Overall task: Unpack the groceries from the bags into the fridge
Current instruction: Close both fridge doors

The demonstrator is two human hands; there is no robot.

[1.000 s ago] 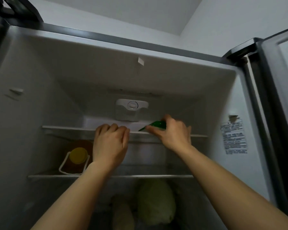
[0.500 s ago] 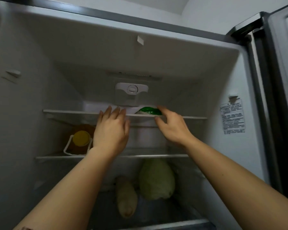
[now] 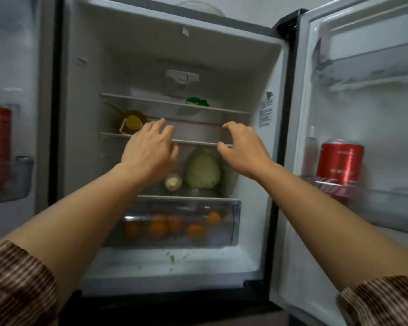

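Green packet [image 3: 196,101] on top shelf [image 3: 139,99]

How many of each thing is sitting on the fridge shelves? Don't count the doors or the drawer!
Green packet: 1
Yellow-capped bottle: 1
Cabbage: 1
Pale long vegetable: 1
Total: 4
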